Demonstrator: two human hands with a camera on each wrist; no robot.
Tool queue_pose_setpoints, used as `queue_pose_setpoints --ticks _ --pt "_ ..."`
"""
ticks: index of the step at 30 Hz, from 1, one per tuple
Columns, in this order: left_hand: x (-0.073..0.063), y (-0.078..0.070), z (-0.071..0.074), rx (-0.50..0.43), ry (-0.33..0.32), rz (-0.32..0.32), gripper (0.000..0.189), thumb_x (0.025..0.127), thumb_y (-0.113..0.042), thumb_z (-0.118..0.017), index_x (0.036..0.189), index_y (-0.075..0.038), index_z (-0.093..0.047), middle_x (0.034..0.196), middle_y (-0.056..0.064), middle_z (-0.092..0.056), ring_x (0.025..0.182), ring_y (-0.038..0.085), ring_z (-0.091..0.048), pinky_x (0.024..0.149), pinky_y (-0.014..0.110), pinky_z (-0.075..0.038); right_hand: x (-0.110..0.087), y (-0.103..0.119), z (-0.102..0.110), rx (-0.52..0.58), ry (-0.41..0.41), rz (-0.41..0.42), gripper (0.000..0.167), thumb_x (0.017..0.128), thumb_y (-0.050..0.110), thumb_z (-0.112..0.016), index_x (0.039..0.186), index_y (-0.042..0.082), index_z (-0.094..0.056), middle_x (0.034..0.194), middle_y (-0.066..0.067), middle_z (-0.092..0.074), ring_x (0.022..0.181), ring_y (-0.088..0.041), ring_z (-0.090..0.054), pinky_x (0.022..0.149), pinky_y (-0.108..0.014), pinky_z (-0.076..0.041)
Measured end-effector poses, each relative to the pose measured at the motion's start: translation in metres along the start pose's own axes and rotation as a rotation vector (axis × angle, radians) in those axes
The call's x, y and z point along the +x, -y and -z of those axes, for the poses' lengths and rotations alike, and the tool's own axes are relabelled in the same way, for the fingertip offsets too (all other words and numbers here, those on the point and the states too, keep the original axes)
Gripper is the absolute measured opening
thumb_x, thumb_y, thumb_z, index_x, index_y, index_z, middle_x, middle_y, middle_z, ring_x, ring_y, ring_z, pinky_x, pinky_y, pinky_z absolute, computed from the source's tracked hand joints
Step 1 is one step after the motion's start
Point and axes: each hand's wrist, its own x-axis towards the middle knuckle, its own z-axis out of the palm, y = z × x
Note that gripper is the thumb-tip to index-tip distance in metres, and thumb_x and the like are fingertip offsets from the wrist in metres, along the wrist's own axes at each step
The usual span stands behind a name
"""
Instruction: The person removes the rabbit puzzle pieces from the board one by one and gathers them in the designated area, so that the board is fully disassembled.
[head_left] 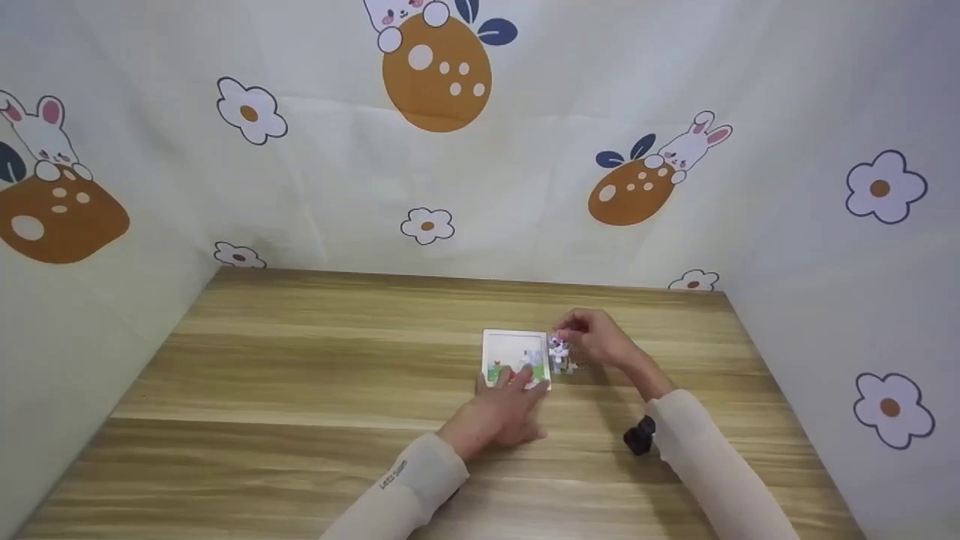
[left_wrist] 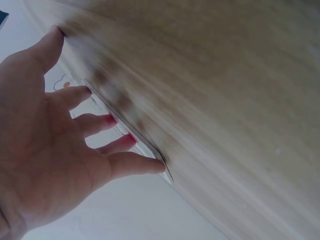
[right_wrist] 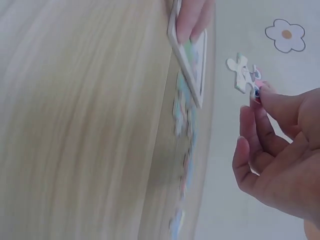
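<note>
A square puzzle tray lies on the wooden table, with a few coloured jigsaw pieces fitted along its lower part and right side. My left hand rests on its near edge, fingers spread and fairly straight; the left wrist view shows the fingertips along the tray's rim. Just right of the tray, my right hand pinches a jigsaw piece between thumb and fingers, raised off the table. Part of the picture in the tray is covered by the left fingers.
Several loose jigsaw pieces lie on the table beside the tray's right side. A small black device sits at the right sleeve. A printed cloth with rabbits and flowers encloses the table's back and sides.
</note>
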Motion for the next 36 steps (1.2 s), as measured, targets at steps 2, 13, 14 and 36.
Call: queue_pose_setpoints --ticks 2,13,14,36 --pt "-0.001 0.0 0.001 -0.015 0.004 0.001 0.074 0.094 -0.056 -0.06 0.158 -0.032 -0.031 0.168 0.002 -0.021 0.155 0.033 -0.02 0.118 0.069 -0.021 -0.005 -0.006 0.006 -0.014 -0.009 -0.022 0.014 0.097 0.004 -0.061 0.107 -0.001 -0.07 0.103 -0.016 -0.071 0.09 -0.018 -0.064 0.078 -0.026 -0.053" --pt "0.0 0.002 0.003 -0.027 0.023 -0.005 0.073 0.096 -0.053 -0.059 0.158 -0.031 -0.029 0.169 0.003 -0.02 0.155 0.034 -0.019 0.118 0.069 -0.021 -0.017 -0.036 0.022 -0.079 -0.014 -0.077 0.007 0.093 0.005 -0.068 0.096 0.001 -0.073 0.095 -0.012 -0.073 0.083 -0.016 -0.062 0.076 -0.026 -0.051" --pt "0.0 0.002 0.003 -0.029 0.032 -0.008 0.073 0.096 -0.054 -0.058 0.158 -0.031 -0.029 0.169 0.003 -0.019 0.156 0.034 -0.018 0.119 0.069 -0.02 -0.017 -0.037 0.022 -0.086 -0.01 -0.083 0.007 0.093 0.006 -0.069 0.095 0.001 -0.073 0.096 -0.012 -0.074 0.082 -0.015 -0.062 0.075 -0.026 -0.05" --pt "-0.009 0.022 0.005 -0.095 0.075 -0.109 0.077 0.095 -0.064 -0.052 0.159 -0.029 -0.027 0.171 -0.004 -0.011 0.159 0.029 -0.007 0.125 0.059 -0.016 -0.015 -0.047 0.014 -0.136 0.032 -0.102 0.016 0.085 -0.001 -0.074 0.101 -0.002 -0.072 0.095 -0.014 -0.073 0.086 -0.018 -0.065 0.077 -0.027 -0.053"
